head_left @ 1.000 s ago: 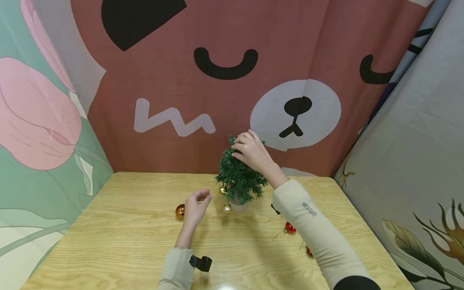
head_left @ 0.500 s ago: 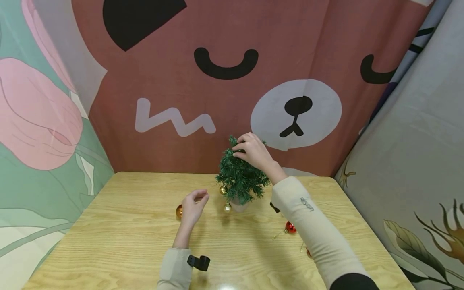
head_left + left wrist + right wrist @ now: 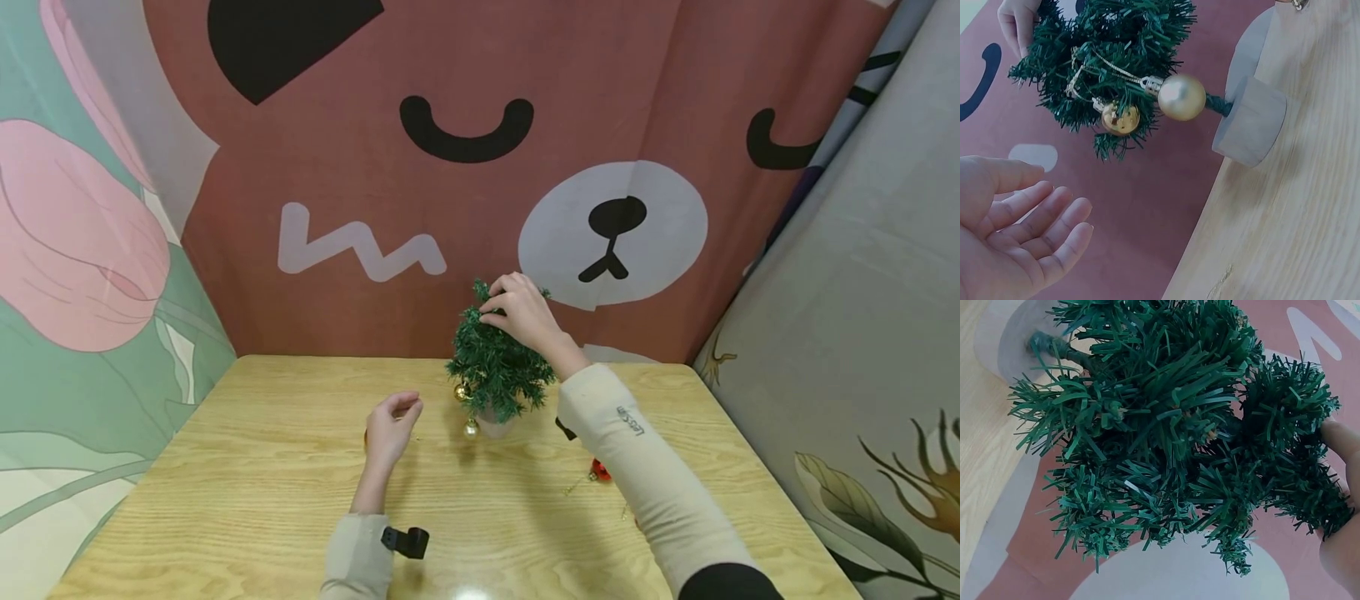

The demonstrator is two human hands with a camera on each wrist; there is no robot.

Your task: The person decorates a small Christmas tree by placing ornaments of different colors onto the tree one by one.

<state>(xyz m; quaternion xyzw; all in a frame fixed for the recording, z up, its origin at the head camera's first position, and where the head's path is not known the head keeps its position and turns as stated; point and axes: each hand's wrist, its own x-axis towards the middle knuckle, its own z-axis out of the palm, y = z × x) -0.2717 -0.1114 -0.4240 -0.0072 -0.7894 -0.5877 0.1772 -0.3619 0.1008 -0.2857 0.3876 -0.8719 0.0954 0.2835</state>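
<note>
A small green Christmas tree [image 3: 498,367] stands in a pale round pot [image 3: 1254,122] near the table's back edge. Two gold ball ornaments, one matte [image 3: 1182,97] and one shiny [image 3: 1121,119], hang from its lower left branches by gold cords. My right hand [image 3: 521,315] grips the treetop; in the right wrist view its thumb [image 3: 1341,565] and a finger lie on either side of a top branch. Left of the tree, my left hand [image 3: 390,429] hovers, holding nothing, its fingers loosely bent. It hides most of an orange-gold ball [image 3: 366,440].
On the wooden table [image 3: 247,483], a red ball ornament [image 3: 601,471] with a gold cord lies beside my right sleeve. Another cord shows near it, its ornament mostly hidden by the sleeve. A bear-print curtain [image 3: 337,317] hangs right behind the table.
My left hand has drifted left, away from the tree, and now covers most of the orange-gold ball. My right hand stays at the treetop, its forearm shifting slightly left.
</note>
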